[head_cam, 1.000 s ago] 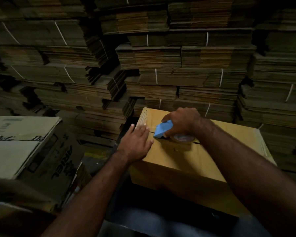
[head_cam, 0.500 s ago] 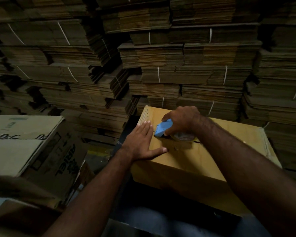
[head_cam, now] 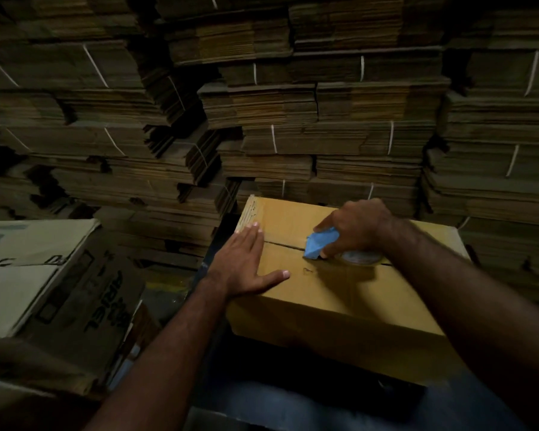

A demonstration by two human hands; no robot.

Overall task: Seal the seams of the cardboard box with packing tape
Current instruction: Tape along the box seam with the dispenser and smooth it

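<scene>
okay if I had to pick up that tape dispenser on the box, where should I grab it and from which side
Grab the tape dispenser over its roll end, coming from above and the right, as the right hand does now. The blue blade end points left along the box seam, so keep your grip behind it.

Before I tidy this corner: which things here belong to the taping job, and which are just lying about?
In use:
- yellow box
- blue tape dispenser in right hand
- left hand, flat on the box top

Lying about:
- printed carton
- bundled flat cardboard stacks

Carton warehouse: strapped bundles of flattened cardboard (head_cam: 324, 144) stacked high.
</scene>
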